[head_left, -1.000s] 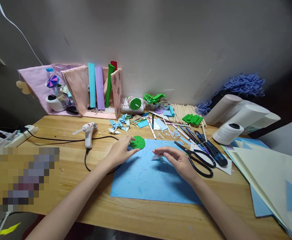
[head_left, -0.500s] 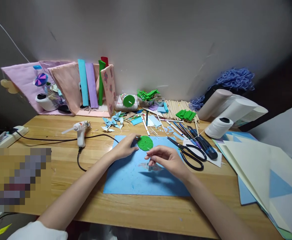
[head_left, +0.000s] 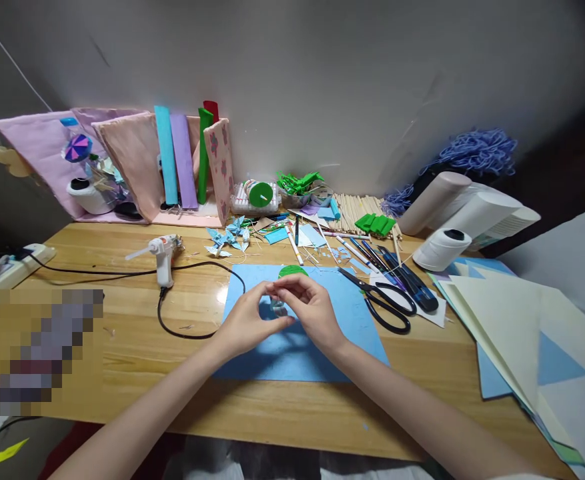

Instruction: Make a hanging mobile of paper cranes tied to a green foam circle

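My right hand [head_left: 308, 308] is closed in a pinch above the blue sheet [head_left: 357, 347]. Just under its fingertips hangs a small pale, see-through-looking folded piece [head_left: 279, 307], partly hidden between the hands. Whether a thread carries it is too small to make out. My left hand [head_left: 247, 321] curves around from the other side, its fingers touching the right fingertips and its thumb stretched apart below. Beyond my hands a green disc [head_left: 293, 271] lies on the blue sheet, mostly covered by them.
Black-handled scissors [head_left: 385, 297] lie at the sheet's right edge, with a cutter [head_left: 412, 283] and pens beside them. A hot glue gun [head_left: 163, 259] stands on the left, its cable [head_left: 172, 333] curving near my left arm. Blue folded paper pieces [head_left: 228, 237] sit behind.
My left hand has left the green disc and come to the right hand's fingertips. The right hand has moved slightly left with the pale piece, and both now cover most of the disc.
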Tool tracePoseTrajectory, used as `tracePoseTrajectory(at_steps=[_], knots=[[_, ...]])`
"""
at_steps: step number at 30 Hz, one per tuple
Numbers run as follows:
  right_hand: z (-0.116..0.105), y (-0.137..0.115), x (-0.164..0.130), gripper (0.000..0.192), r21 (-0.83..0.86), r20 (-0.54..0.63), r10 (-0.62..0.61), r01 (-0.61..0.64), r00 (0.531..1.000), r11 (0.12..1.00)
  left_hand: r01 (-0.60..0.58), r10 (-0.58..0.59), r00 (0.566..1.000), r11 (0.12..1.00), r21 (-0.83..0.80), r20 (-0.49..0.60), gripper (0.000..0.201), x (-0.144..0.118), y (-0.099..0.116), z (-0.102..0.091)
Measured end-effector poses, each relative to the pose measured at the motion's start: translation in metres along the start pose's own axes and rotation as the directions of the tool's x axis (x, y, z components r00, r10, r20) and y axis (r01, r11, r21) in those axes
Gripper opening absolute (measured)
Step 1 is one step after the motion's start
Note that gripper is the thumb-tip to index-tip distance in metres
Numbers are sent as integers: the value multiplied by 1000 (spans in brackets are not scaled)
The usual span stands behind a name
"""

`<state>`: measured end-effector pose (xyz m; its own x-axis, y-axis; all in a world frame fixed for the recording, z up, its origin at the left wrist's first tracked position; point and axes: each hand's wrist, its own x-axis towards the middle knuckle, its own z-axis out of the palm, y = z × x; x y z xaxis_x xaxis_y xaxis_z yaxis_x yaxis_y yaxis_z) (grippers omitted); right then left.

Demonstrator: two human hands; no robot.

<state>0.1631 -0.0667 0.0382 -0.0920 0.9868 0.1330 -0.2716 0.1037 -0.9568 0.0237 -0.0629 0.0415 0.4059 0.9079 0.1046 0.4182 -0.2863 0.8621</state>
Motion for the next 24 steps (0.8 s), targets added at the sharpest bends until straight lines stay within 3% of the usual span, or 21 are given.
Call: tracePoseTrajectory(at_steps=[4,8,10,13,16,19,21,24], knots=[[6,-2,19,10,-17,40,-73,73,997,997,-112,129,990,968,224,-63,30,10,-12,-7],[3,2,36,10,-86,23,-117,119,993,989,-184,255,966,801,569,-47,18,27,-15,-26],[-2,8,40,12,-102,-13,-86,84,996,991,-171,266,963,714,679,-37,16,38,-19,-34],[-12,22,38,17,-142,-44,76,-81,996,986,-153,242,970,656,739,-15,15,50,-29,-39],[-24,29,27,24,-288,-26,201,-200,979,937,-172,235,972,652,738,18,18,54,-36,-42],[-31,22,12,30,-476,7,204,-176,979,862,-171,252,968,676,717,-6,36,46,-32,-48],[-33,11,5,26,-585,39,192,-133,981,800,-146,251,966,720,678,-59,42,33,-25,-56],[-27,-3,2,21,-680,108,196,-71,975,730,-32,185,961,811,584,-205,30,3,-19,-73]])
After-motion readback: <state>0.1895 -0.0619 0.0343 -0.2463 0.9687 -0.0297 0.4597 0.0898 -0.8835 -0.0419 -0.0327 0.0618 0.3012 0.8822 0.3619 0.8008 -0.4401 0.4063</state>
